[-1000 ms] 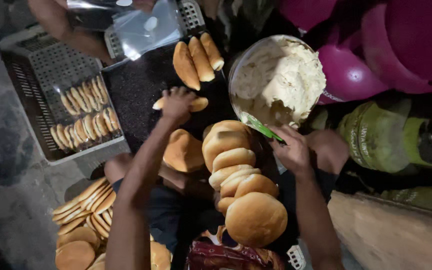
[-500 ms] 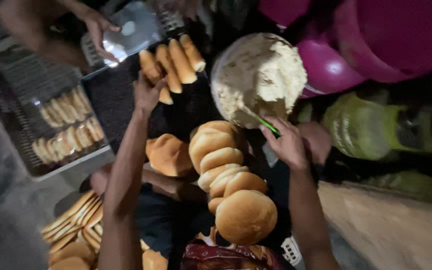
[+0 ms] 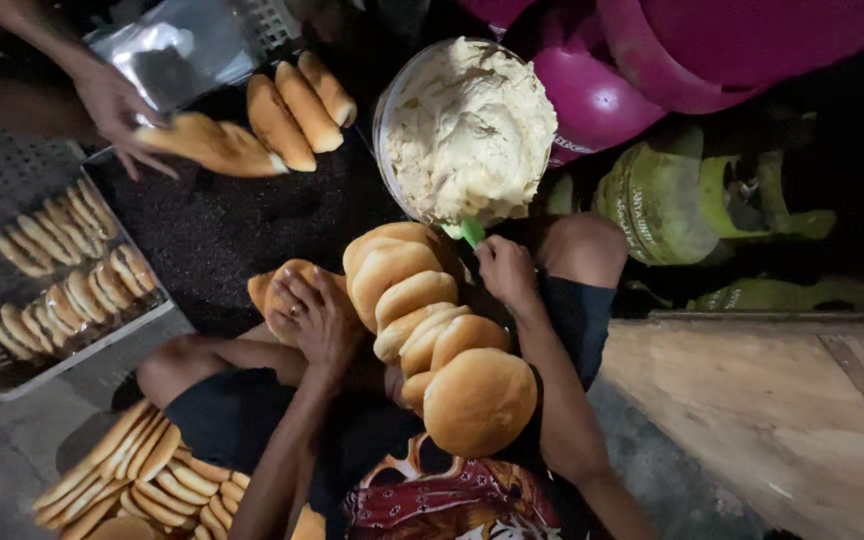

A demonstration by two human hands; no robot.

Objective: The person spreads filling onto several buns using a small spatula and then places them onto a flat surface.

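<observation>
At the far left, a tray (image 3: 12, 375) of packed small rolls sits on the floor, and above it another person's hand (image 3: 112, 105) grips a long filled bun (image 3: 214, 148), clear of yours. Your left hand (image 3: 317, 320) lies curled over a bun (image 3: 277, 300) on your lap, fingers closed around its top. Just beside it a row of round buns (image 3: 432, 340) leans along your thigh; a nudge of your knee or forearm could tip it and send them rolling to the floor. Your right hand (image 3: 505, 270) is clenched on a green spatula (image 3: 470, 232) stuck in the bowl of cream (image 3: 467, 125). Levering hard could tilt the bowl.
</observation>
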